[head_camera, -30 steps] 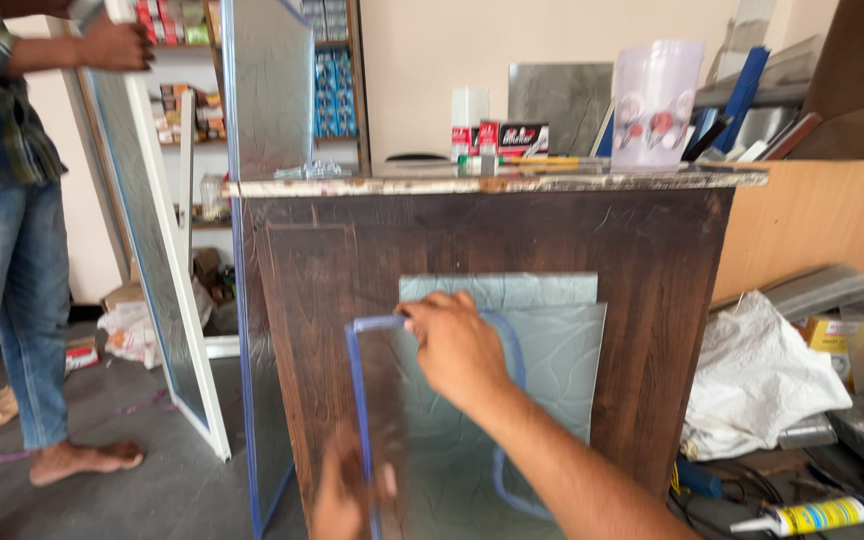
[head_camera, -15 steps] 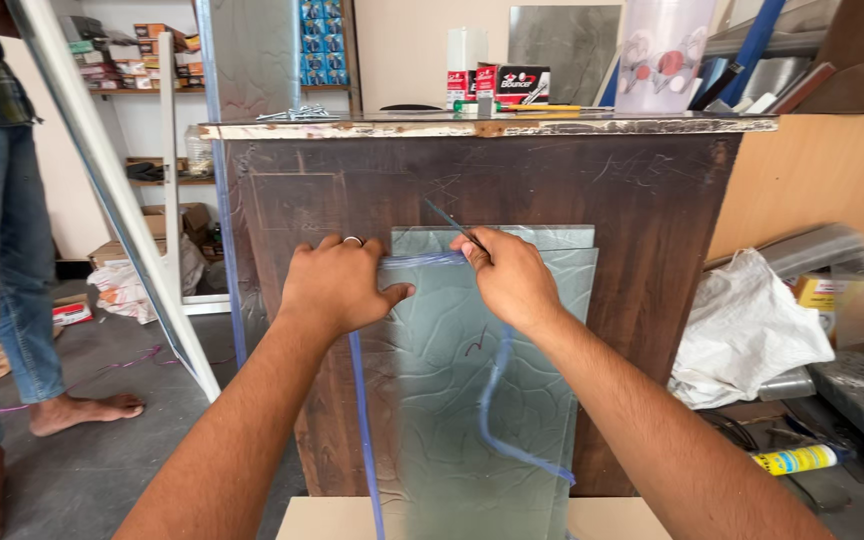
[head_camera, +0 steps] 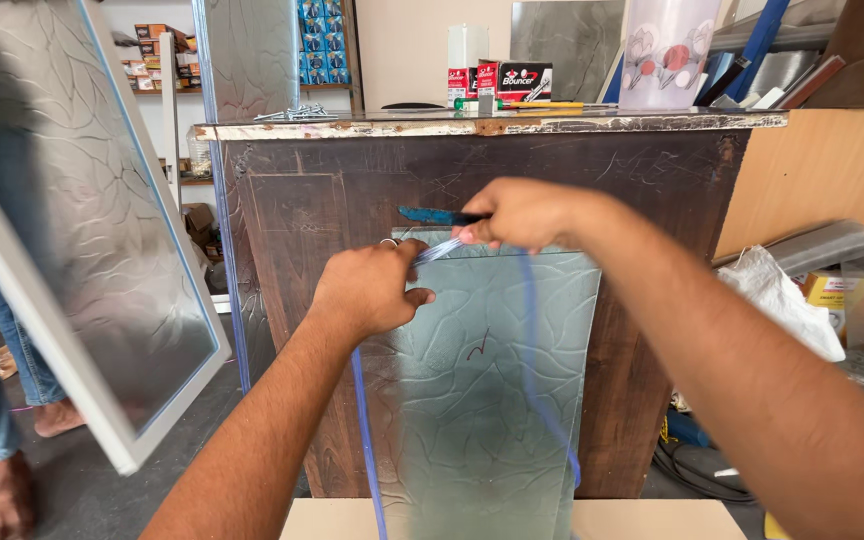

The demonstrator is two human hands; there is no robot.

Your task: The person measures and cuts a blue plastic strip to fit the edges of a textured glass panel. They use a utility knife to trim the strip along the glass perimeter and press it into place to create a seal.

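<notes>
Far left: a co-worker's framed patterned glass panel (head_camera: pixel 102 240), tilted, well apart from my work. My left hand (head_camera: pixel 372 290) is closed, pinching the blue rubber strip (head_camera: pixel 530 330) against the top left corner of the textured glass pane (head_camera: pixel 482 380), likely to seat it on the edge. The pane stands upright, leaning on the dark wooden counter (head_camera: pixel 352 190). My right hand (head_camera: pixel 522 215) is closed around a blue-handled tool (head_camera: pixel 432 215) at the pane's top edge; strip loops loose down the right.

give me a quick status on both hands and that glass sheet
Left hand gripping blue strip at top edge of glass sheet. Right hand pinching blue-handled tool above it. Sheet upright against wooden counter. Framed glass panel close on left.
</notes>
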